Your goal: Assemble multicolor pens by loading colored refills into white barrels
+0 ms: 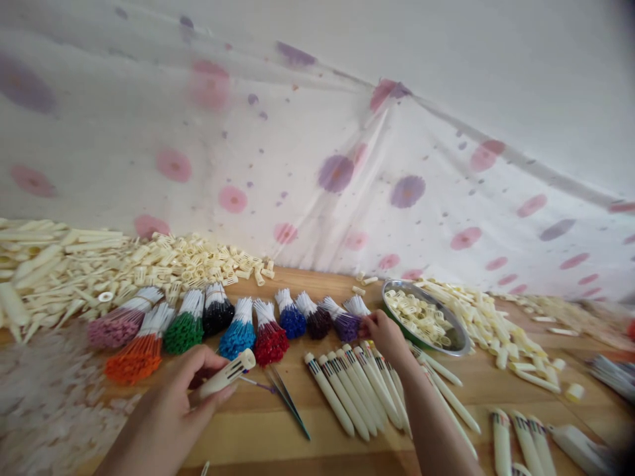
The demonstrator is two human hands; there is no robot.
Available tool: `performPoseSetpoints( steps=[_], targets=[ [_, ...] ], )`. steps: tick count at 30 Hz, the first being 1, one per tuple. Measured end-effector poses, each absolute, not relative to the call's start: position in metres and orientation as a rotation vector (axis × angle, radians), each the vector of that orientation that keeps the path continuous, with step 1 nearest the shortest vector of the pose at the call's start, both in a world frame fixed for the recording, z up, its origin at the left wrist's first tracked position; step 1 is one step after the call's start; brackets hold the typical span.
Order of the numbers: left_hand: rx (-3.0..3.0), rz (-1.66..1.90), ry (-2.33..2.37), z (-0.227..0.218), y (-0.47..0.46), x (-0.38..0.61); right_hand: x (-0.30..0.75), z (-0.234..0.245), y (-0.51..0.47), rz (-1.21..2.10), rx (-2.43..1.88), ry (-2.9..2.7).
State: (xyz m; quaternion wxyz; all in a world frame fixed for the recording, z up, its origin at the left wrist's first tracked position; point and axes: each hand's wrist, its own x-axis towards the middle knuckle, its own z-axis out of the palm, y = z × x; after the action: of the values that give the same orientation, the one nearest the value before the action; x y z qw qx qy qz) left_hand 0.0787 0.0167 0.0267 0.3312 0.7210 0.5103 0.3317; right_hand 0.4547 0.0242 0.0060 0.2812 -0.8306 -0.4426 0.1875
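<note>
My left hand [186, 390] is closed around a cream plastic pen barrel [227, 374], held low over the wooden table [268, 430], its slotted end pointing right. My right hand [384, 334] reaches forward, fingers pinched at the purple refill bundle [347, 324] in a row of coloured refill bundles. The red bundle [270, 340] and blue bundle [238, 334] lie just beyond my left hand. A row of assembled cream pens [357, 390] lies under my right wrist. What the right fingers hold is too small to make out.
A metal bowl [454, 330] of small cream parts stands right of my right hand. Heaps of cream barrels and clips [74, 264] fill the back left; more lie at right [496, 324]. Loose refills [288, 396] lie mid-table. A flowered cloth [317, 165] hangs behind.
</note>
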Motion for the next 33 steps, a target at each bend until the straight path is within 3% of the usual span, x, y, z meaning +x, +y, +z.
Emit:
performPoseSetpoints(
  steps=[8,15,33],
  targets=[
    [1.927,0.941,1.207,0.035,0.015,0.080,0.409,0.059,-0.041,0.316,-1.825,-1.326],
    [2.040,1.013,1.144,0.034,0.010,0.080,0.336,0.068,-0.059,0.068,-1.365,-1.702],
    [2.140,1.078,1.117,0.031,0.003,0.086,0.320,0.058,-0.058,0.093,-1.272,-1.839]
  ],
)
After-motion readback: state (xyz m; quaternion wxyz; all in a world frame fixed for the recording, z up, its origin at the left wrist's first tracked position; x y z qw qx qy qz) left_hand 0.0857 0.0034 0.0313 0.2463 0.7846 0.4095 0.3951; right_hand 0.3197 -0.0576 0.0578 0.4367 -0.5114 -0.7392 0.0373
